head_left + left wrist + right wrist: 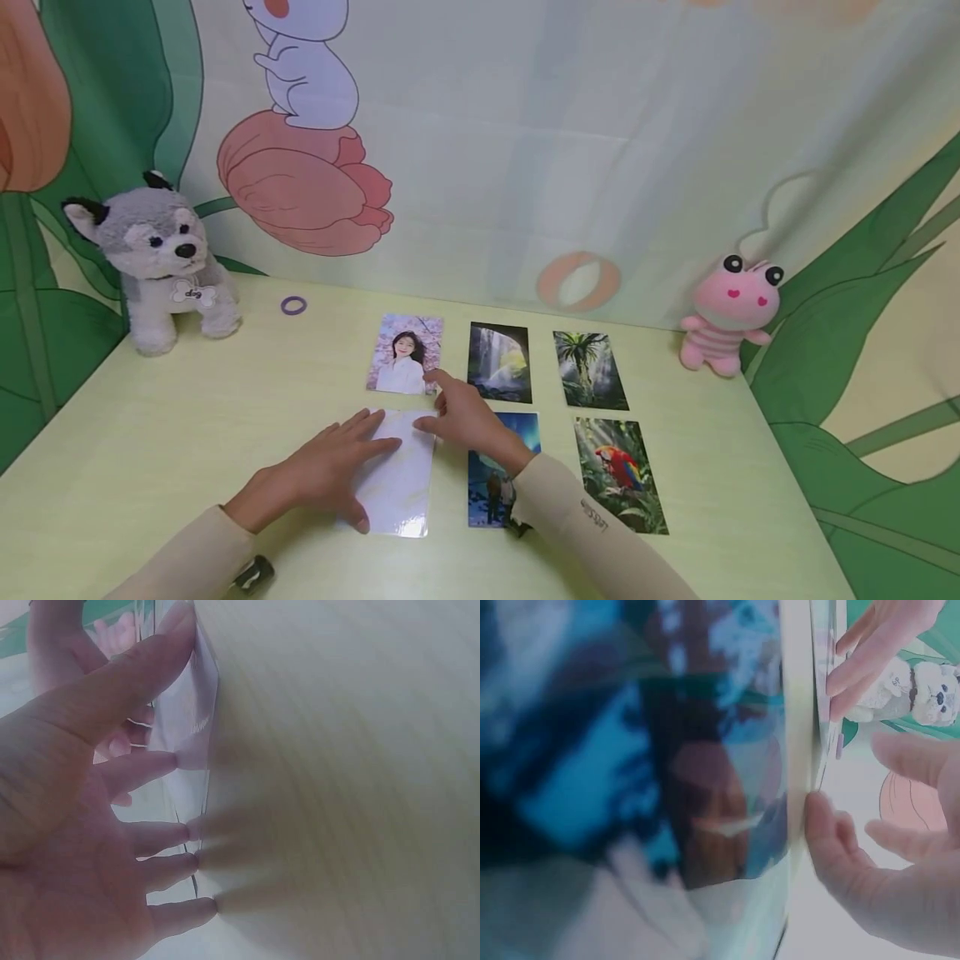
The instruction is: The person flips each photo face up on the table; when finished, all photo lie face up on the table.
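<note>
A pale, glossy card (pixel 408 492) lies on the table, its face blank white with faint marks. My left hand (pixel 318 467) rests on its left side with fingers spread; in the left wrist view, the fingertips (pixel 184 904) touch down along the card and tabletop. At the card's right edge is the thumb of my right hand (pixel 468 417). Its index finger extends to the lower right corner of a portrait photo (pixel 401 375), while the other fingers are bent. Beneath my right wrist, a blue picture card (pixel 483 492) is partly hidden.
A waterfall picture (pixel 495 362) and a palm picture (pixel 592 375) lie right of the portrait, with a parrot picture (pixel 622 471) nearer. A husky plush (pixel 161 267) stands back left, by a purple ring (pixel 294 298). A pink plush (pixel 727 321) sits back right against the curtain (pixel 480 167).
</note>
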Available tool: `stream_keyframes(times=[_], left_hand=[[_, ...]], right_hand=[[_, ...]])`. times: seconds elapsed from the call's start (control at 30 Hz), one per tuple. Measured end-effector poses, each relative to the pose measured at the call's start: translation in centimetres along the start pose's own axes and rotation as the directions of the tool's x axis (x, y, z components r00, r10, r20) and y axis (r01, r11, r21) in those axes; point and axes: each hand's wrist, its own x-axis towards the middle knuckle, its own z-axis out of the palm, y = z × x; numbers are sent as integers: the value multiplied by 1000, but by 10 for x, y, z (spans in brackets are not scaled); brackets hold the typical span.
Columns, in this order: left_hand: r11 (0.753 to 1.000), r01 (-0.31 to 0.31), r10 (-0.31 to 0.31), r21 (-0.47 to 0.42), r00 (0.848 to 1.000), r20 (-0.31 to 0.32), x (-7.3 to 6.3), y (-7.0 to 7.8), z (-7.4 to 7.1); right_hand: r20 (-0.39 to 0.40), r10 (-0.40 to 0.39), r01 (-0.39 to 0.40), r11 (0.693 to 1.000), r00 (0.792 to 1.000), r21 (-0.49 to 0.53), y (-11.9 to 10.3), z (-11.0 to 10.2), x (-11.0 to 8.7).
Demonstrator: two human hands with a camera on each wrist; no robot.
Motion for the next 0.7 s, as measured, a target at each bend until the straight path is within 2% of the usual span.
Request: stream_keyframes(times=[0.1, 0.17, 0.33, 0.47, 0.7], left_hand=[[1000, 3, -3, 12, 1000, 0, 1, 1, 0], [1000, 11, -12, 14, 1000, 3, 1, 1, 0], [1000, 22, -23, 19, 1000, 7, 0, 2, -1], [999, 9, -9, 31, 1000, -5, 0, 2, -1], [1000, 19, -19, -6, 1000, 16, 1, 1, -2]], right_hand=[[-29, 34, -30, 991, 999, 130, 2, 1, 0], [-17, 56, -51, 976, 998, 213, 4, 1, 0], [134, 91, -135, 920, 987, 368, 6, 5, -3], [213, 85, -171, 889, 973, 425, 6, 8, -5], [204, 70, -156, 883, 976, 443, 5, 4, -7]])
